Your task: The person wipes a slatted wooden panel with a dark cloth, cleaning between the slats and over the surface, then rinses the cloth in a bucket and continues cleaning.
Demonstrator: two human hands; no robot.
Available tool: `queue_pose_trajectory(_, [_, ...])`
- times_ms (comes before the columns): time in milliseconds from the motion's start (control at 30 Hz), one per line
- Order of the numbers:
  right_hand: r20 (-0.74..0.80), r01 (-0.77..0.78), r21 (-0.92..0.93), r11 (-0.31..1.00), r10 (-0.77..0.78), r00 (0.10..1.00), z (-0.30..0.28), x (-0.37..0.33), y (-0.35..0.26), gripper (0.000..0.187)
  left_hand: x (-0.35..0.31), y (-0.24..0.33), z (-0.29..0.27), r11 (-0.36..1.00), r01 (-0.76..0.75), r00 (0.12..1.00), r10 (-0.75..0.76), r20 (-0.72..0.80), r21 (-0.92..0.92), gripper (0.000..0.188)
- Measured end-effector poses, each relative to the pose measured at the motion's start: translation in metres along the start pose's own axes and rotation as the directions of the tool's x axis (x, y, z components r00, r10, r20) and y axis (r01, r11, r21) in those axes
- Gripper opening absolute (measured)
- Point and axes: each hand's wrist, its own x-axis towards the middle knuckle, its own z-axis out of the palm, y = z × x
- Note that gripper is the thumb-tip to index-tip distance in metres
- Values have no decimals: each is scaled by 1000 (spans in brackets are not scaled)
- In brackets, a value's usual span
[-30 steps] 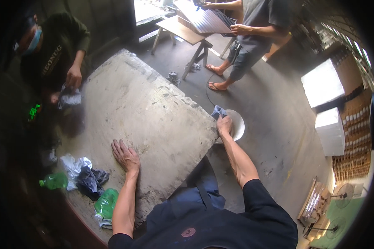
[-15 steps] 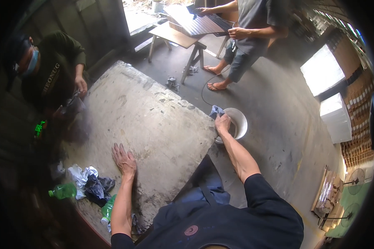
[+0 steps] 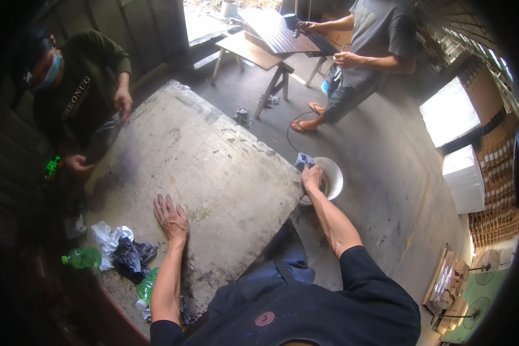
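My left hand [image 3: 171, 218] lies flat on the worn, stained tabletop [image 3: 213, 167], fingers outstretched and nothing in it. At the table's right corner, my right hand [image 3: 312, 179] is closed on a crumpled blue-grey rag [image 3: 304, 161]. A white bucket [image 3: 337, 176] stands on the floor just beyond that hand, partly hidden by it. Left of my left forearm are crumpled white and dark rags [image 3: 131, 254] and a green plastic bottle [image 3: 147, 286]. Another green bottle [image 3: 83, 258] lies farther left.
At the left edge a masked co-worker [image 3: 81, 92] holds a dark sheet-like piece. Beyond the table another person [image 3: 378, 40] holds what looks like a spray gun [image 3: 297, 29] over slatted dark panels [image 3: 279, 30] on trestles. A hose [image 3: 289, 130] crosses the floor. White blocks [image 3: 463, 173] stand right.
The whole view has shifted slightly. The left co-worker's hands have spread apart along the dark piece. The far person has shifted stance. My hands keep their places.
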Motion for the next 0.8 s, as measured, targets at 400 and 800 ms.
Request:
queue_pose_trajectory(400, [89,-107,-16,994,108,990,-14,-3,-19,42,-1,-4,4,999,-21,1000,21,14,48,59])
queue_pose_trajectory(800, [58,-121,-16,992,122,991,-4,0,-12,40,-2,-7,6,998,-4,1000,3,23,70,57])
